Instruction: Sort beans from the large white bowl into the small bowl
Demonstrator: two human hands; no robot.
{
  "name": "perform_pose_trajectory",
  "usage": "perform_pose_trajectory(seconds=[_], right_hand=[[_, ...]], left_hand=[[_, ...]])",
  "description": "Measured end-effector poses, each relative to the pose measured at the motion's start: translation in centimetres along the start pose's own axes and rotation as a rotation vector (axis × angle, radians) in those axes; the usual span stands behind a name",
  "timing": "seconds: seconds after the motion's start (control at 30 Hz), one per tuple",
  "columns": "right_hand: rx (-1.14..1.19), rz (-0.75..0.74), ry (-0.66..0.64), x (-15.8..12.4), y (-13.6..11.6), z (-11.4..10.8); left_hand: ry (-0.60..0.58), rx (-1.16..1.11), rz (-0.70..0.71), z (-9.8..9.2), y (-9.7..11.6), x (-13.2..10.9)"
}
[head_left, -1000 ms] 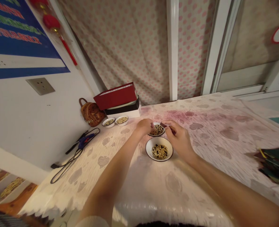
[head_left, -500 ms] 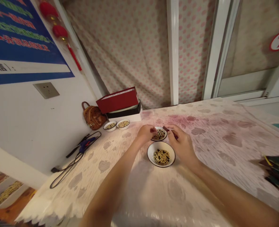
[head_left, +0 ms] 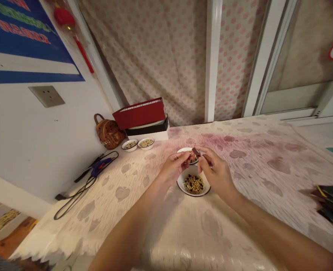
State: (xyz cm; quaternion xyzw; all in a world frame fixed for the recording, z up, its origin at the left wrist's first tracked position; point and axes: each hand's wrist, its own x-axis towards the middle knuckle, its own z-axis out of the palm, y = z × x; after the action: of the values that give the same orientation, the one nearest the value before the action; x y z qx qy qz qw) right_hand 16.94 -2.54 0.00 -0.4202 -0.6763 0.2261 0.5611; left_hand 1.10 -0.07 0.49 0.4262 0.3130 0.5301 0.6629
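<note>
My left hand (head_left: 174, 166) is closed in a pinch above the gap between two white bowls; whatever its fingertips hold is too small to make out. Opposite it, my right hand (head_left: 216, 171) grips a small, flat, dark red piece (head_left: 196, 152) between thumb and fingers. Beneath both hands stands the nearer bowl (head_left: 180, 183), dark-rimmed, with mixed yellow and black beans (head_left: 194, 184) at its bottom. Just behind it, the farther bowl (head_left: 182, 150) also contains beans and is partly covered by my fingers.
Two small bowls of beans (head_left: 130, 145) (head_left: 146, 143) stand at the back left, by a red box (head_left: 140, 116) on a black-and-white box and a brown mini backpack (head_left: 111, 134). A blue tool with a black cord (head_left: 99, 167) lies at left. Dark green fabric (head_left: 332, 203) lies at right.
My left hand has lifted out of the farther bowl and come nearer, toward my right hand. The right hand keeps hold of the dark red piece. The camera view has shifted slightly.
</note>
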Motion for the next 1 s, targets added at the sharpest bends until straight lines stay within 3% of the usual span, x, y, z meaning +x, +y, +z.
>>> perform_pose_trajectory(seconds=[0.6,0.77,0.87,1.0], right_hand=[[-0.026,0.003,-0.033,-0.1,0.0,0.3],[-0.067,0.012,-0.024,-0.2,-0.1,0.2],[-0.071,0.032,0.032,-0.1,-0.2,0.0],[-0.051,0.078,0.097,0.2,-0.2,-0.4]], left_hand=[[0.028,0.064,0.097,0.5,-0.5,-0.5],[0.140,0.052,0.148,-0.2,-1.0,0.2],[0.142,0.222,0.167,-0.9,-0.5,0.3],[-0.002,0.764,0.203,-1.2,0.4,-0.4]])
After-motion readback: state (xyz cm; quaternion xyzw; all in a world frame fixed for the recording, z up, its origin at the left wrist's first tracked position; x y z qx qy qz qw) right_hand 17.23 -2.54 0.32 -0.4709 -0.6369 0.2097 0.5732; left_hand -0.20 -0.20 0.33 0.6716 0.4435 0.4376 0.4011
